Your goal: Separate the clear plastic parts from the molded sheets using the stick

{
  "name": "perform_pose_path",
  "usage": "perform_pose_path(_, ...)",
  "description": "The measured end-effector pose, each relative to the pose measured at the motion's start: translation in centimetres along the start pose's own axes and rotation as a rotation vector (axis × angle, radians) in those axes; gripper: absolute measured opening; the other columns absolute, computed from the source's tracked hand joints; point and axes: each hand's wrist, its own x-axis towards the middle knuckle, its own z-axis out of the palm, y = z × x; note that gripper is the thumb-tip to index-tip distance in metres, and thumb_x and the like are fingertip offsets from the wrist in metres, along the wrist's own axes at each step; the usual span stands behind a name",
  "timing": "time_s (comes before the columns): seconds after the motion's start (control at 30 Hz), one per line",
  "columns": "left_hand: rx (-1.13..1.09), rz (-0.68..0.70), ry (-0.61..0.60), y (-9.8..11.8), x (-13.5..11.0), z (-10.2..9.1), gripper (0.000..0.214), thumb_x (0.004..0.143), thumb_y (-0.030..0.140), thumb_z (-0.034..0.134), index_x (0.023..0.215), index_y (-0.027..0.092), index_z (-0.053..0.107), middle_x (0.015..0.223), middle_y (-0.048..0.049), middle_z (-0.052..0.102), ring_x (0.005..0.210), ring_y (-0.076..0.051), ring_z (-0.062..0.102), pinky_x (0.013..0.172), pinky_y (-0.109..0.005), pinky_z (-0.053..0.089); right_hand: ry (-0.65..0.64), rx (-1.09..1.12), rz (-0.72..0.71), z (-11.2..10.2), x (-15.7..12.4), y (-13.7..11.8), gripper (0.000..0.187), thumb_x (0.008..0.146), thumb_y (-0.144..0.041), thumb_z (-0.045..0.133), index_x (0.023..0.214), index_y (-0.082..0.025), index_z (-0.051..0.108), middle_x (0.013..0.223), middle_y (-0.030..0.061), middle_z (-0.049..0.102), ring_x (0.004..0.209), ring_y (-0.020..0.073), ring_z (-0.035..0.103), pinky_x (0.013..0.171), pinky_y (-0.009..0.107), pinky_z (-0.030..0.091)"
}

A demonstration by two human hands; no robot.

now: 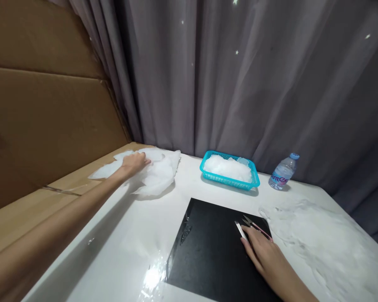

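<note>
My left hand (135, 163) reaches far out to the back left, its fingers closed on a crumpled white plastic bag (159, 174) that looks to have fluffy stuffing in it. What exactly the fingertips pinch is partly hidden. Over a black square mat (208, 247), my right hand (261, 251) is closed round a slim white stick (240, 230), whose kind I cannot make out. A pair of scissors (255, 225) with pink handles lies on the mat just beyond that hand, partly covered by it.
A turquoise basket (228, 181) heaped with white fluffy stuffing (228, 167) stands at the back, with a water bottle (283, 172) to its right. Clear crumpled plastic (327, 243) spreads over the right side. A cardboard panel (50, 126) and grey curtain (239, 84) bound the white table (129, 239).
</note>
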Motion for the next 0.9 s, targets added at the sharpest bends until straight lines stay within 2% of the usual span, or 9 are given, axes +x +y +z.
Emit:
perform_pose_path(0.13,-0.067,-0.133,0.06,-0.1,0.3,-2.1,0.037,0.102,0.035,0.066,0.133,0.016,0.062,0.132,-0.0127,0.065,0.114,-0.028,0.068,0.093,-0.047,0.06,-0.018,0.022,0.014,0.1,-0.1,0.0,0.032,0.113,-0.033,0.032,0.133,-0.021,0.053,0.117,0.0114,0.079,0.106,0.0262,0.079,0.081,0.036,0.069)
perform_pose_path(0.3,-0.222,-0.106,0.268,0.6,1.8,-8.1,0.037,0.101,0.038,0.067,0.13,0.014,0.064,0.13,-0.0094,0.066,0.112,-0.029,0.068,0.094,-0.047,0.06,-0.023,0.067,0.027,-0.4,0.1,-0.1,0.03,0.111,-0.03,0.035,0.132,-0.022,0.054,0.117,0.0101,0.08,0.106,0.0262,0.08,0.08,0.037,0.069)
perform_pose_path(0.33,-0.249,-0.096,0.327,0.9,2.1,-9.3,0.035,0.102,0.037,0.065,0.128,0.013,0.065,0.127,-0.0094,0.068,0.109,-0.027,0.068,0.093,-0.045,0.059,-0.019,0.065,0.028,-0.5,0.2,-0.1,0.03,0.111,-0.03,0.034,0.132,-0.022,0.055,0.117,0.0099,0.08,0.106,0.0264,0.08,0.08,0.037,0.069)
perform_pose_path(0.37,-0.274,-0.079,0.384,1.2,2.4,-10.4,0.034,0.107,0.035,0.057,0.122,0.006,0.065,0.119,-0.0084,0.07,0.104,-0.023,0.066,0.095,-0.04,0.056,-0.014,0.061,0.027,-0.5,0.2,-0.1,0.03,0.111,-0.03,0.034,0.132,-0.022,0.055,0.117,0.0098,0.08,0.106,0.0266,0.08,0.079,0.038,0.069)
perform_pose_path(0.47,-0.349,-0.017,0.55,2.5,2.8,-12.7,0.044,0.115,0.032,0.038,0.115,-0.006,0.059,0.108,-0.0054,0.067,0.095,-0.012,0.058,0.091,-0.026,0.048,-0.006,0.065,0.014,-0.4,0.2,0.0,0.03,0.111,-0.03,0.035,0.132,-0.022,0.055,0.115,0.0096,0.08,0.105,0.0266,0.08,0.078,0.037,0.069)
perform_pose_path(0.57,-0.427,0.037,0.692,4.1,1.8,-13.3,0.046,0.118,0.032,0.025,0.126,-0.006,0.051,0.114,-0.006,0.064,0.094,-0.009,0.056,0.082,-0.019,0.043,-0.023,0.092,0.024,-0.5,0.3,0.0,0.029,0.111,-0.03,0.036,0.131,-0.022,0.056,0.115,0.0092,0.08,0.104,0.0259,0.08,0.079,0.037,0.069)
perform_pose_path(0.67,-0.568,0.17,0.824,6.3,-0.6,-13.3,0.047,0.117,0.04,0.027,0.127,0.0,0.051,0.113,-0.0048,0.065,0.097,-0.011,0.06,0.079,-0.018,0.043,-0.048,0.115,0.052,-0.8,0.4,-0.1,0.028,0.11,-0.029,0.037,0.131,-0.022,0.055,0.116,0.009,0.079,0.104,0.0257,0.08,0.082,0.039,0.069)
perform_pose_path(0.77,-0.618,0.266,0.789,8.9,-3.2,-13.5,0.05,0.115,0.045,0.027,0.127,0.004,0.052,0.113,-0.0046,0.064,0.105,-0.017,0.066,0.079,-0.021,0.044,-0.074,0.126,0.063,-0.9,0.3,-0.1,0.028,0.111,-0.03,0.037,0.132,-0.022,0.054,0.118,0.0099,0.078,0.106,0.0254,0.079,0.083,0.04,0.069)
perform_pose_path(0.9,-0.787,0.337,0.601,12.4,-6.8,-12.6,0.038,0.114,0.041,0.031,0.118,0.011,0.055,0.105,-0.0018,0.063,0.104,-0.022,0.07,0.078,-0.026,0.046,-0.079,0.117,0.047,-0.7,0.1,0.1,0.029,0.112,-0.031,0.035,0.133,-0.022,0.052,0.117,0.0111,0.078,0.105,0.0258,0.08,0.085,0.04,0.069)
